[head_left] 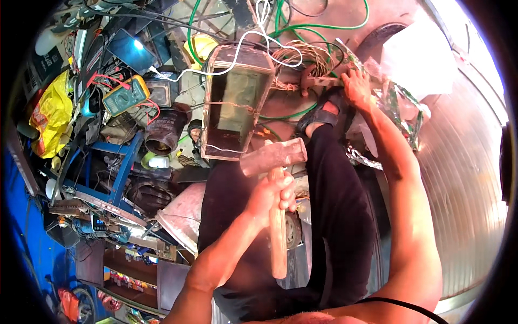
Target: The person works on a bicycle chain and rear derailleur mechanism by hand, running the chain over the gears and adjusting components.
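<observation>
One rust-grey, block-headed hammer (278, 224) with a pale wooden handle is held in the left hand (274, 190), wrapped round the shaft just below the head, its long axis running back toward the body. Just ahead of that grip, a worn brown rectangular box (265, 94) gapes open, contents unclear, its near edge by the hammer head. Farther ahead and right, the right hand (356, 89) meets a rusty metal bar (322, 81), its hold impossible to tell.

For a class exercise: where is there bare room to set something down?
Reddish floor is bare between the green cable and dark curved object; a smaller patch lies between framed box and sandal. Crowded: left, around the yellow multimeter; beside the right hand, coiled wire.
</observation>
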The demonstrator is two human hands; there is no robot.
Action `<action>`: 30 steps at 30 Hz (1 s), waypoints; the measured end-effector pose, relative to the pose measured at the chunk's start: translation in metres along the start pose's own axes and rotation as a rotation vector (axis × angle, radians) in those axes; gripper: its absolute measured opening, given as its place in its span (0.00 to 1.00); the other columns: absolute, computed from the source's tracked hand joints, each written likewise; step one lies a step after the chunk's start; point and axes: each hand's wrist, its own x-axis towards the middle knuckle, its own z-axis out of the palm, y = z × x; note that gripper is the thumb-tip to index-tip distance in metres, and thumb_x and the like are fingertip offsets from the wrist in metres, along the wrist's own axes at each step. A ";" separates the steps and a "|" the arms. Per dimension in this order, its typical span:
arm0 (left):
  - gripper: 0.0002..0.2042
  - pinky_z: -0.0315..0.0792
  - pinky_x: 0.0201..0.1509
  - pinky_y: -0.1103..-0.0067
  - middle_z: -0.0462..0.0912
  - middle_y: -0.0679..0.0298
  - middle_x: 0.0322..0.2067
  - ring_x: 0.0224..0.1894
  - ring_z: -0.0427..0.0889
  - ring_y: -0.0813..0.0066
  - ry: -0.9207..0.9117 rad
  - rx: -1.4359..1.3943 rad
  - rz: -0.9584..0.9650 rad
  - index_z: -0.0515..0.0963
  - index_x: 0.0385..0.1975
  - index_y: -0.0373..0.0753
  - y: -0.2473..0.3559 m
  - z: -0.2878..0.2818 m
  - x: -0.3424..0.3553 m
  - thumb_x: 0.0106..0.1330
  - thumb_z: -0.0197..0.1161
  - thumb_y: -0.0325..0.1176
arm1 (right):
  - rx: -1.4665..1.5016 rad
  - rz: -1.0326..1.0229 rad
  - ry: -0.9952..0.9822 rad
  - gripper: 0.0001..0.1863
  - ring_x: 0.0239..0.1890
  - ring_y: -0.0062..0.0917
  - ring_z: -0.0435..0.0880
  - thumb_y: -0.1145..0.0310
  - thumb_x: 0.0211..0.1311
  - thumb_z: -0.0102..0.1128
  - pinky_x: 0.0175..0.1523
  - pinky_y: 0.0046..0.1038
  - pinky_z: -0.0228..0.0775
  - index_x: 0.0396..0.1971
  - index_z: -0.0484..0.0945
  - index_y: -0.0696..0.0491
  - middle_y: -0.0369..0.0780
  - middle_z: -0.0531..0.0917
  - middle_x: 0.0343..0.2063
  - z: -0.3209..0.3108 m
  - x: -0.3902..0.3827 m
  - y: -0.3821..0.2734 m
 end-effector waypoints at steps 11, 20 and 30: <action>0.07 0.71 0.34 0.74 0.71 0.78 0.21 0.22 0.72 0.84 -0.066 -0.248 -0.025 0.76 0.36 0.45 -0.010 -0.024 -0.019 0.74 0.59 0.39 | 0.467 0.111 -0.098 0.23 0.48 0.51 0.83 0.62 0.54 0.67 0.53 0.48 0.75 0.50 0.77 0.53 0.53 0.84 0.42 -0.109 -0.110 0.000; 0.08 0.69 0.29 0.70 0.64 0.75 0.18 0.19 0.65 0.77 0.254 0.155 0.138 0.70 0.37 0.45 0.011 0.001 -0.175 0.72 0.62 0.37 | 1.111 0.687 -0.125 0.24 0.44 0.42 0.87 0.54 0.57 0.67 0.50 0.41 0.77 0.39 0.79 0.62 0.52 0.86 0.35 -0.212 -0.328 0.018; 0.15 0.73 0.19 0.63 0.75 0.59 0.13 0.15 0.77 0.61 0.958 1.282 0.010 0.75 0.18 0.39 -0.075 -0.029 -0.365 0.64 0.65 0.38 | 1.406 0.921 -0.482 0.15 0.18 0.25 0.79 0.61 0.57 0.71 0.25 0.33 0.69 0.23 0.83 0.58 0.38 0.82 0.19 -0.156 -0.561 0.061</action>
